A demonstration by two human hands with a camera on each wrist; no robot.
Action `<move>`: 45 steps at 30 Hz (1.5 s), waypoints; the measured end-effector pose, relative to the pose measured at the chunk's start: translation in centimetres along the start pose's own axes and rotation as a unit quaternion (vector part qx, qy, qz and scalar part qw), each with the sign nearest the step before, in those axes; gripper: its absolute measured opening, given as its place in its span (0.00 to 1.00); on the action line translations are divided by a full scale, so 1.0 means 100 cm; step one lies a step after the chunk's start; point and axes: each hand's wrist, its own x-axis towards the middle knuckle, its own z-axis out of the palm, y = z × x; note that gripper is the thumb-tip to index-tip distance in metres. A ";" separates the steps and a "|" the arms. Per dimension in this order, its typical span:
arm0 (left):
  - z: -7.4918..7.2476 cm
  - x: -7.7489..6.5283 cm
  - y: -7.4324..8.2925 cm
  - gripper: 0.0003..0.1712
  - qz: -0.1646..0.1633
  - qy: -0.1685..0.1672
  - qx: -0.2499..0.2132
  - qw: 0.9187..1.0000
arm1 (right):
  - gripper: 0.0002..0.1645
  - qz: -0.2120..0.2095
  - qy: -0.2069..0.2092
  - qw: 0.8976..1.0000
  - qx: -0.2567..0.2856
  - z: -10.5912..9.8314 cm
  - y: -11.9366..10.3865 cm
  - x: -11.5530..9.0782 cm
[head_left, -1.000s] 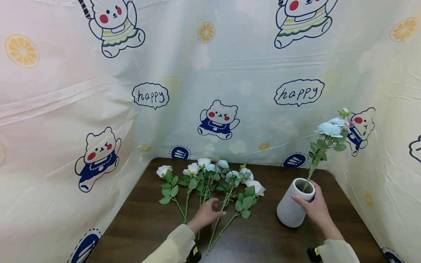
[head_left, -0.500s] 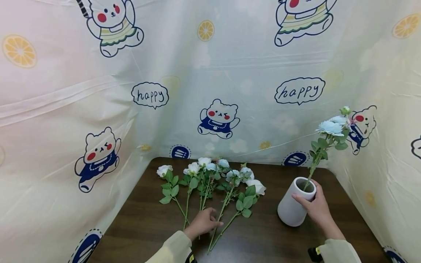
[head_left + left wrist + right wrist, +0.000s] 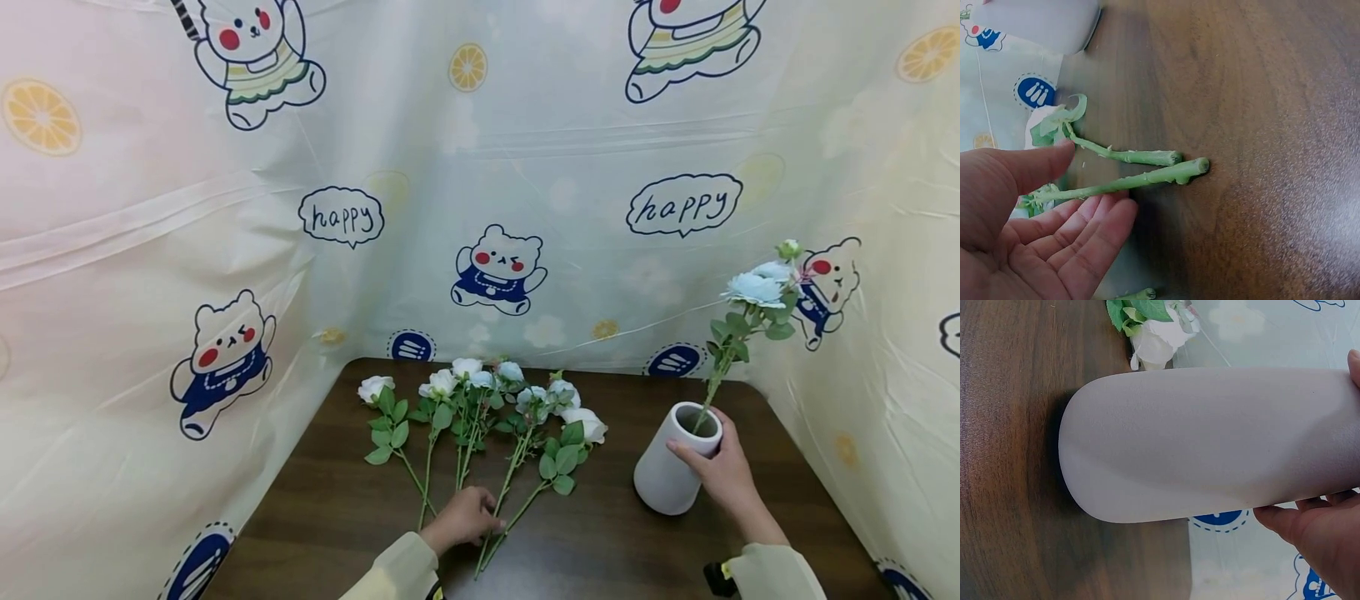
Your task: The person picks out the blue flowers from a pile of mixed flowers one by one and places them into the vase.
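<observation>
On the right of the head view a white vase (image 3: 670,475) stands on the table, tilted in view, with a light blue artificial rose (image 3: 757,292) standing in its mouth. My right hand (image 3: 727,471) grips the vase near its rim, thumb in front and fingers behind. In the middle, my left hand (image 3: 467,517) is low over the stems of the laid-out flowers. The left wrist view shows a green stem (image 3: 1141,180) passing between the thumb and loosely bent fingers, which have a gap between them. A second stem (image 3: 1135,156) lies just beyond it.
Several white and pale blue artificial roses (image 3: 442,385) lie fanned out on the dark wooden table (image 3: 300,517), blooms toward the back. A printed cloth (image 3: 570,167) hangs behind and at both sides, close to the table's edges.
My left hand has come down along the stems toward their cut ends, and its fingers have moved around one. My right hand keeps hold of the vase, which has barely moved.
</observation>
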 end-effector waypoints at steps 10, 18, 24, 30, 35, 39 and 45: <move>0.005 -0.004 -0.004 0.07 0.038 0.009 -0.008 0.999 | 0.63 0.001 0.000 1.000 0.003 0.000 0.000 0.000; 0.006 -0.006 -0.005 0.08 0.046 -0.002 -0.030 0.998 | 0.63 0.001 0.000 1.000 0.002 0.000 0.000 0.000; 0.006 -0.007 -0.008 0.07 0.047 -0.010 -0.051 0.998 | 0.64 0.009 -0.004 1.000 0.002 0.000 0.001 0.000; 0.006 -0.008 -0.010 0.08 0.053 -0.025 -0.081 0.995 | 0.64 0.009 -0.002 1.000 0.003 0.001 0.001 0.000; 0.007 -0.008 -0.012 0.08 0.053 -0.032 -0.106 0.992 | 0.64 0.008 -0.001 1.000 0.004 0.001 0.001 0.000; 0.008 -0.007 -0.015 0.10 0.055 -0.035 -0.127 0.990 | 0.65 0.013 -0.003 1.000 0.005 0.001 0.001 -0.001; 0.007 -0.008 -0.013 0.09 0.047 -0.042 -0.141 0.988 | 0.64 0.014 -0.004 1.000 0.002 0.000 0.001 0.000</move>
